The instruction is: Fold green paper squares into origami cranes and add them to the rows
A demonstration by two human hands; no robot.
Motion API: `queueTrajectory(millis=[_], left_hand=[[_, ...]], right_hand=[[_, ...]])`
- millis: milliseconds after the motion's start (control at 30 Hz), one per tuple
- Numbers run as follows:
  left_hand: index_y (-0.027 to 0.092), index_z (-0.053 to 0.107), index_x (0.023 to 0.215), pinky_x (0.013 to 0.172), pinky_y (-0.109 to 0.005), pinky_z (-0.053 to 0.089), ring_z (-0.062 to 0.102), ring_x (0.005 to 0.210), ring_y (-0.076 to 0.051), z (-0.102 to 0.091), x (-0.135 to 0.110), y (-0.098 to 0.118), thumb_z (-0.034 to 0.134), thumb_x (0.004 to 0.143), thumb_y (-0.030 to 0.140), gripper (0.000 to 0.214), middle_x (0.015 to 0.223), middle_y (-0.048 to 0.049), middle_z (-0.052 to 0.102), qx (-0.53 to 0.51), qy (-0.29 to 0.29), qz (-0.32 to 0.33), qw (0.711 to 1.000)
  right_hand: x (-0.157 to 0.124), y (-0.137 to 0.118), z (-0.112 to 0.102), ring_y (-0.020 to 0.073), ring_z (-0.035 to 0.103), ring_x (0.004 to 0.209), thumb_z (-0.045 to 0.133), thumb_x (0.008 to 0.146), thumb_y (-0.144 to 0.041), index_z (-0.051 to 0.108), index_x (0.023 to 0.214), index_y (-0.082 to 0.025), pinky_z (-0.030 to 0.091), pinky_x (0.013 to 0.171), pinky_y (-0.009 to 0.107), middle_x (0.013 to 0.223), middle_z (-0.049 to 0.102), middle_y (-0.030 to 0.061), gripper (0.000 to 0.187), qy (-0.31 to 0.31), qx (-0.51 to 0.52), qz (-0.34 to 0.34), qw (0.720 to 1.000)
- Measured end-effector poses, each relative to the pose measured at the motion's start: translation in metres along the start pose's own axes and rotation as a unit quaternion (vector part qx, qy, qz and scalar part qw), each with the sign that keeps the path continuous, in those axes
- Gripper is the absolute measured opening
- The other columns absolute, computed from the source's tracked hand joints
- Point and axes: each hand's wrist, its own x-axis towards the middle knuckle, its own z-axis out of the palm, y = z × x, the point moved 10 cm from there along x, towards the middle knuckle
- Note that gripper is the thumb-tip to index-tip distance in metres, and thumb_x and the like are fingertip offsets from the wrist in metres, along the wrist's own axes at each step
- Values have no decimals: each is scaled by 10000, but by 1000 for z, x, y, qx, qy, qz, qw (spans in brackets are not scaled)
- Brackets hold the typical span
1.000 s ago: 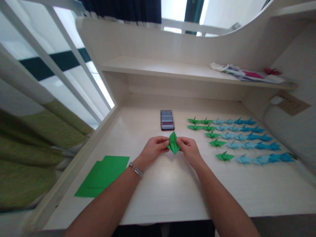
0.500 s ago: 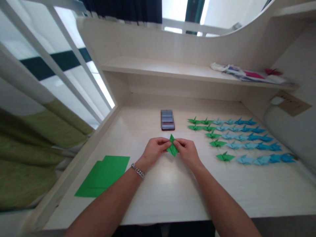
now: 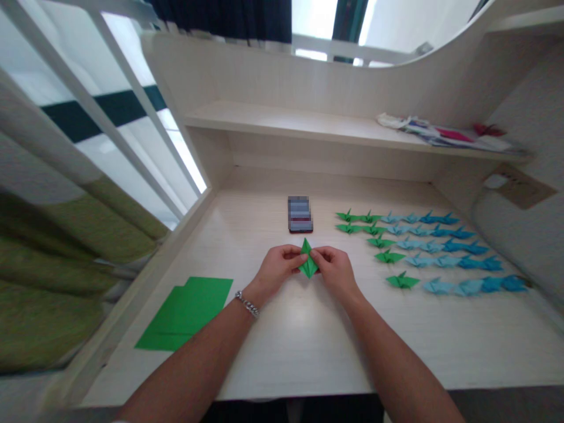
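A small green folded paper (image 3: 309, 268), diamond-shaped with a crease down its middle, is held upright over the desk between both hands. My left hand (image 3: 282, 264) pinches its left edge, thumb on the front face. On the right edge, my right hand (image 3: 333, 267) grips it the same way, its fingers curled behind. The fingertips at the back of the paper are partly hidden. Green paper sheets (image 3: 185, 311) lie overlapped on the desk, left of my left forearm.
Rows of folded paper cranes (image 3: 414, 245), green, light blue and darker blue, stand at the right. A phone (image 3: 300, 214) lies beyond my hands. A shelf (image 3: 282, 126) crosses the back, with papers (image 3: 449, 135) on it. A wall socket (image 3: 520, 185) is at the right.
Both hands keep their pinch on the green folded paper, which has hardly moved. The whole view has shifted very slightly.
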Motion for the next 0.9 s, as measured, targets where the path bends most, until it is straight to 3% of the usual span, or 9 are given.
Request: queueTrajectory(millis=[267, 500, 633, 900], left_hand=[[91, 683, 818, 621, -288, 466, 609, 653, -159, 0, 1, -2, 794, 581, 266, 314, 750, -75, 674, 1, -25, -15, 1000], [100, 679, 774, 598, -261, 444, 576, 631, -132, -1, 0, -2, 777, 610, 307, 281, 720, -50, 651, 3, -4, -12, 1000], [94, 670, 718, 555, -235, 411, 535, 571, -105, 4, -2, 0, 790, 582, 286, 265, 652, -31, 632, 25, -18, -14, 999], [97, 665, 679, 540, -242, 384, 516, 541, -103, 6, -2, -3, 786, 554, 276, 249, 626, -25, 620, 53, -28, -27, 998]], right_hand=[[-2, -6, 3, 172, 614, 618, 551, 808, -395, 694, 831, -157, 495, 547, 259, 718, 686, 54, 279, 1, -84, -41, 996], [-4, -20, 0, 166, 605, 646, 534, 825, -362, 689, 809, -172, 465, 601, 262, 714, 682, 41, 246, 5, -134, -76, 988], [-2, -24, -3, 175, 612, 723, 604, 766, -319, 698, 823, -165, 471, 670, 273, 801, 696, 54, 189, 3, -101, -86, 991], [5, -2, -4, 149, 574, 634, 654, 698, -311, 687, 808, -155, 451, 589, 263, 723, 671, 39, 193, -10, 6, -33, 999]])
